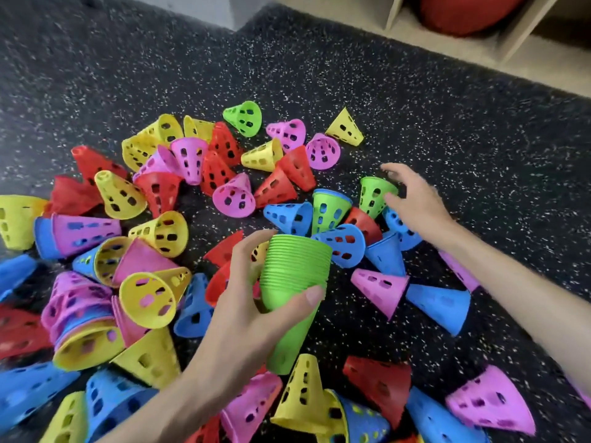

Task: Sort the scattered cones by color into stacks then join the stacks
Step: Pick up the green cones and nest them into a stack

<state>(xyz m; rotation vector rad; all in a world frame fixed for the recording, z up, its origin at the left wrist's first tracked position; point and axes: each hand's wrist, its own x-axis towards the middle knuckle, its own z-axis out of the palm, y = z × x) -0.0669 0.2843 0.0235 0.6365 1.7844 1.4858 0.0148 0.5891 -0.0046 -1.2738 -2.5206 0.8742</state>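
beside the spread right grip point(412, 199) stands a green cone point(375, 195); left grip point(256, 302) clasps the green stack point(292, 282).

Single head view, wide-angle, looking steeply down, close over speckled floor point(447, 155); edges blurred, perhaps from motion.

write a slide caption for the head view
Left hand holds green stack; right hand reaches for a loose green cone.

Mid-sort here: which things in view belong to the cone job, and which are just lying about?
Job:
- green stack, gripped by left hand
- loose green cone, under right hand
- scattered cones

Lying about:
- wooden shelf
- red ball
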